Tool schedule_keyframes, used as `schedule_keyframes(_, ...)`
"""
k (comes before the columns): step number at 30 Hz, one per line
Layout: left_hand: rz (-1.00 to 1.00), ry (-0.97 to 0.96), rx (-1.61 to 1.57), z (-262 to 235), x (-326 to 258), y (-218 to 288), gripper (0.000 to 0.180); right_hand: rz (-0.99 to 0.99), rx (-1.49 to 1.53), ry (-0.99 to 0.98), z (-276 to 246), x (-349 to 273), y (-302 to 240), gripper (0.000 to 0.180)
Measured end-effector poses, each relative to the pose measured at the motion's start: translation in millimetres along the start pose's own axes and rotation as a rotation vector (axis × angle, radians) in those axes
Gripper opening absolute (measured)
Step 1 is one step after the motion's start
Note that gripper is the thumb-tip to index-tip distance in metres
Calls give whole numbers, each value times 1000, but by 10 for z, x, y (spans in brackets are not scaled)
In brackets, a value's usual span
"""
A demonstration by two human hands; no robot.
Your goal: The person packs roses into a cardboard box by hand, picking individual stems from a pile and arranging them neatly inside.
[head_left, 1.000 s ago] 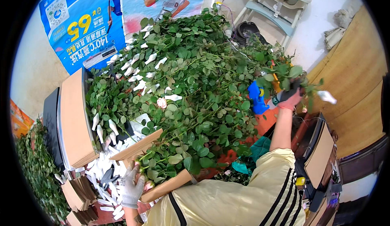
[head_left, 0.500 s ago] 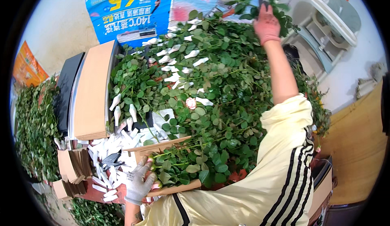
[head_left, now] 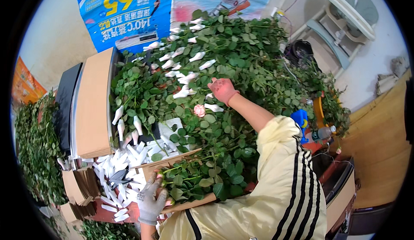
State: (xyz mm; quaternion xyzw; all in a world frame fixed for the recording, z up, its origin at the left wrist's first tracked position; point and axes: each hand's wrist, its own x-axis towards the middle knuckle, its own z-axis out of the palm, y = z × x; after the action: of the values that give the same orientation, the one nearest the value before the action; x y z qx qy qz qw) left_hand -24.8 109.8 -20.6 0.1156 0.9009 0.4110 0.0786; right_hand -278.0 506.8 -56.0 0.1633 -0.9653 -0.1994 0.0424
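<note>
From the head view, my right hand (head_left: 222,90) in its red glove is stretched out over the big heap of green-leaved rose stems (head_left: 241,63) and rests palm down on the leaves, fingers curled loosely. I cannot tell whether it grips a stem or only presses on the foliage. Just below it, almost touching, lies 1 pale pink rosebud (head_left: 199,110), the only open colour nearby. Most other buds wear white paper sleeves (head_left: 185,78), I judge to shield the petals while the stems lie stacked.

My left hand (head_left: 152,198) in a grey knit glove sits low at the near edge, fingers spread and wrapped over the rim of a flat brown cardboard tray (head_left: 172,164). That grip seems to steady the tray, which holds a bunch of leafy stems (head_left: 202,181) pointing away from me.

Left of the tray, loose white sleeves (head_left: 123,162) are strewn over the counter (head_left: 125,214). A long brown cardboard box (head_left: 92,104) lies along the heap's left side. At my right elbow stand a blue plastic object (head_left: 300,119) and a clear bottle (head_left: 321,133).
</note>
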Motion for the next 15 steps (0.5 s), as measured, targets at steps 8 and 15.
schedule_keyframes(8,202,41,95,16,4,-125,44,303,114,571,-1723,-1696,191,28)
schedule_keyframes(15,308,54,259,-93,-179,-126,52,312,332,524,-2121,-2556,-705,35)
